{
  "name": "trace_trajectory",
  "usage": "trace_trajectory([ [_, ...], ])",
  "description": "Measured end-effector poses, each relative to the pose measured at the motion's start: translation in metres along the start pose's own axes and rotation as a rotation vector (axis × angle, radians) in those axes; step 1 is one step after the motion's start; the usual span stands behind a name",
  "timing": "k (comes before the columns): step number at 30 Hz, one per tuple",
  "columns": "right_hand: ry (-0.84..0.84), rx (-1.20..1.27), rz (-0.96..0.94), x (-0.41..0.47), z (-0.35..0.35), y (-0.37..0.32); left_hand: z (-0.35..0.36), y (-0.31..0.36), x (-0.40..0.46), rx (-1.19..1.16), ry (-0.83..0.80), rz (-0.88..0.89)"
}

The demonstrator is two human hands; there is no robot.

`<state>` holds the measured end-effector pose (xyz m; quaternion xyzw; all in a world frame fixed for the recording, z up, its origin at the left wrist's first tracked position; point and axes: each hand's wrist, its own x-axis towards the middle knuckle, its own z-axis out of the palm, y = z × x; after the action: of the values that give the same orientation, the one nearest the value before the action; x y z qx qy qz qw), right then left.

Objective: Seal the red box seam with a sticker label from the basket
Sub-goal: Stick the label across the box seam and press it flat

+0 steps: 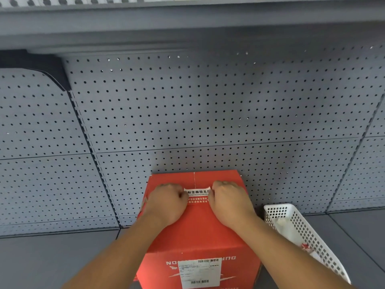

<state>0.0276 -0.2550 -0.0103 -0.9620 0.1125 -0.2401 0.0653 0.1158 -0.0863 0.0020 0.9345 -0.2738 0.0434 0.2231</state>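
A red cardboard box [198, 230] stands on the grey shelf, its top seam running away from me. Across that seam lies a white and red sticker label [198, 196] with printed characters. My left hand [166, 202] is curled at the label's left end, fingertips on it. At the right end my right hand [229, 202] is pressed down the same way. A white perforated basket [300, 230] sits to the right of the box with more labels inside.
A grey pegboard wall [208, 111] rises right behind the box. An upper shelf [187, 21] overhangs. The box's front face carries a white shipping label [201, 273]. The grey shelf surface [52, 259] extends left and right.
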Motion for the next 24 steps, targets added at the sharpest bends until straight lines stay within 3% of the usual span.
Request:
trace_trajectory([
  [7, 0.023, -0.012, 0.015, 0.002, 0.003, -0.002, 0.003, 0.001, 0.004, 0.016, -0.019, -0.010],
  [14, 0.007, 0.041, 0.049, 0.001, 0.003, -0.001, 0.011, -0.002, 0.003, 0.005, 0.066, 0.006],
  [19, 0.023, 0.131, 0.114, -0.001, 0.002, 0.001, 0.020, -0.017, 0.000, -0.135, 0.175, 0.178],
  [24, 0.066, 0.120, 0.040, -0.005, 0.002, 0.001, 0.016, -0.012, -0.005, -0.155, 0.079, 0.360],
])
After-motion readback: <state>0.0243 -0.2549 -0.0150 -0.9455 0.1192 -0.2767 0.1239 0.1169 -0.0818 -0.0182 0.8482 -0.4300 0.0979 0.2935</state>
